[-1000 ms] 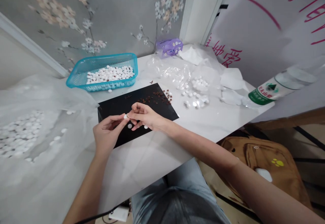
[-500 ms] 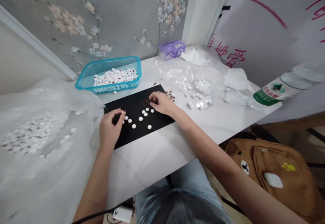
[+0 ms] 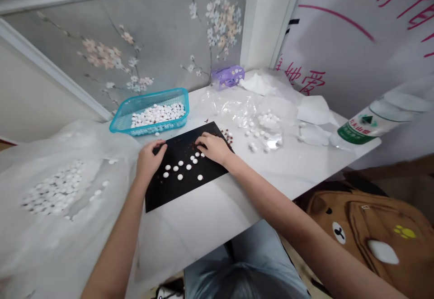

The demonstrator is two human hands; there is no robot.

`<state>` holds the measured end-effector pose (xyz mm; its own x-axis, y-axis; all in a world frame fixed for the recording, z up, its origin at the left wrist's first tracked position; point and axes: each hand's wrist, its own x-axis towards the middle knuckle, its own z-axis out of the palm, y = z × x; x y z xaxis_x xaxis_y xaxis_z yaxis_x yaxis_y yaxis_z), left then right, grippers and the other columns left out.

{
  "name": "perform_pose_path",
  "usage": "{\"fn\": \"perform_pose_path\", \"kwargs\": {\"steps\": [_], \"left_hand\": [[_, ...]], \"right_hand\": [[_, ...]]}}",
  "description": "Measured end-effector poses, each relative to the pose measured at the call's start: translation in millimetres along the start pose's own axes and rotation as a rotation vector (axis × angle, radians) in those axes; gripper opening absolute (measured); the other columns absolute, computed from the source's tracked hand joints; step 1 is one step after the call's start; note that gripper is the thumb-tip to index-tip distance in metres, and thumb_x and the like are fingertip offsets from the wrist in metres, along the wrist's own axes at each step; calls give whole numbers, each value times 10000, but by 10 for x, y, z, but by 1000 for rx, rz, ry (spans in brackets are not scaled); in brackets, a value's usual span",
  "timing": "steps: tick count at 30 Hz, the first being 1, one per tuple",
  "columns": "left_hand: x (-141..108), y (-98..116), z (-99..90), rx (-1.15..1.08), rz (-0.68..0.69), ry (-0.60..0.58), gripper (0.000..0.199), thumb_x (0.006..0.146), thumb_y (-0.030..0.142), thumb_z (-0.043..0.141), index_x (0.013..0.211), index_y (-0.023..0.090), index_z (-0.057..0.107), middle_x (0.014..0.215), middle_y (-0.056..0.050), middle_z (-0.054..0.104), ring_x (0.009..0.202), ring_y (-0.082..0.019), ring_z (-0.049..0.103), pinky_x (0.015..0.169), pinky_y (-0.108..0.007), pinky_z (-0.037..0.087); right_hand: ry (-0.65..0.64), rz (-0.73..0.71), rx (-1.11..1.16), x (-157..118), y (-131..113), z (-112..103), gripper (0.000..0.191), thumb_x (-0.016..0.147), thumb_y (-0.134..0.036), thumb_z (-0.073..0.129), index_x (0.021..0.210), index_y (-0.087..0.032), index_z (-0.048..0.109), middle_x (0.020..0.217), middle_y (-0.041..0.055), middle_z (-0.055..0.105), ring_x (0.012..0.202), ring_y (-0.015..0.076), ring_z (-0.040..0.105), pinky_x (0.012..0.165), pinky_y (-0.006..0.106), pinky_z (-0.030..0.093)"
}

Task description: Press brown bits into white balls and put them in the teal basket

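Observation:
My left hand (image 3: 149, 158) hovers at the left edge of a black sheet (image 3: 159, 197), thumb and forefinger apart with nothing seen between them. On the sheet lie several white, button-like rounds (image 3: 189, 167), loosely scattered. Toward the far right of the sheet, my right hand (image 3: 213, 147) bends over small reddish-brown bits (image 3: 191, 147). Its fingertips are drawn together among these bits, and whatever they may pinch is too small to make out. One white round lies just below the right fingers.
Behind the sheet stands a blue plastic basket (image 3: 185, 120) of white rounds. A clear plastic bag (image 3: 111, 208) with more rounds covers the left side. Crumpled clear bags (image 3: 237, 104), a purple packet (image 3: 228, 77) and a large water bottle (image 3: 359, 127) are on the right. A brown backpack (image 3: 369, 217) sits below.
My left hand has let go of a white round and opened, drawing back left. One more round lies on the sheet. My right hand stays over the brown bits. The view has tilted up slightly.

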<state>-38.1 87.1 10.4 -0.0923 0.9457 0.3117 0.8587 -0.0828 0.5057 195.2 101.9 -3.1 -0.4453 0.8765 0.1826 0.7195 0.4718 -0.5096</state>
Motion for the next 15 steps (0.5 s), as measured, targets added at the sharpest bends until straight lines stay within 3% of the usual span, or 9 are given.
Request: {"fn": "perform_pose_path", "kwargs": {"steps": [6, 15], "left_hand": [[409, -67, 156, 106, -28, 31, 287, 733, 245, 488, 958, 158, 644, 1067, -123, 634, 1054, -286, 543, 958, -412, 379], [467, -97, 211, 194, -66, 42, 275, 729, 165, 435, 941, 128, 607, 1095, -169, 556, 996, -299, 556, 928, -413, 399]], "right_hand": [[121, 82, 15, 25, 90, -8, 320, 821, -205, 488, 1129, -157, 563, 1128, 78, 536, 867, 167, 587, 744, 281, 450], [49, 131, -30, 58, 87, -31, 209, 849, -194, 445, 843, -176, 654, 932, 60, 594, 816, 167, 579, 697, 272, 418]]}}
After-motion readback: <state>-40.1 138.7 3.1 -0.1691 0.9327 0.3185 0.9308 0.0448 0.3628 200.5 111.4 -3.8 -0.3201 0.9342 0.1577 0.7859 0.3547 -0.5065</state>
